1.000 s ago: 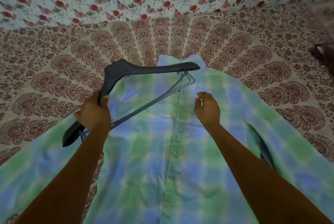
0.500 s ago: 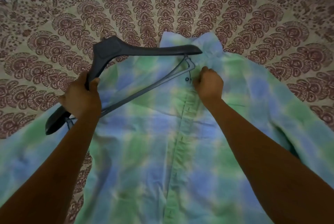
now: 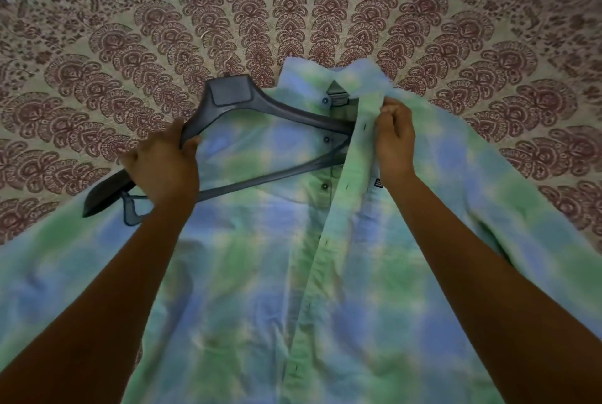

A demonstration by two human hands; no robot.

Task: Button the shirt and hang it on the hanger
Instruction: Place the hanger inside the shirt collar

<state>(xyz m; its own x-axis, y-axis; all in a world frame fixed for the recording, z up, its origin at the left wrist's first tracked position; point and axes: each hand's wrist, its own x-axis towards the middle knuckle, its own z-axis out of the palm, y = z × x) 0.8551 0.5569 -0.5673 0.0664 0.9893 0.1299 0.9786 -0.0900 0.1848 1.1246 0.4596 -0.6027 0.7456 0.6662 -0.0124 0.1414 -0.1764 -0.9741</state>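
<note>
The hanger is gripped by the left hand above the shirt, spread on the sheet; the shirt's front edge is pinched up by the right hand over the hanger's end.

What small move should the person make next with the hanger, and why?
Probably slide the hanger further to the person's right, into the shoulder. The left hand grips it, its tip lies under the front edge of the shirt, which the right hand pinches and lifts, and the upper buttons are undone.
</note>
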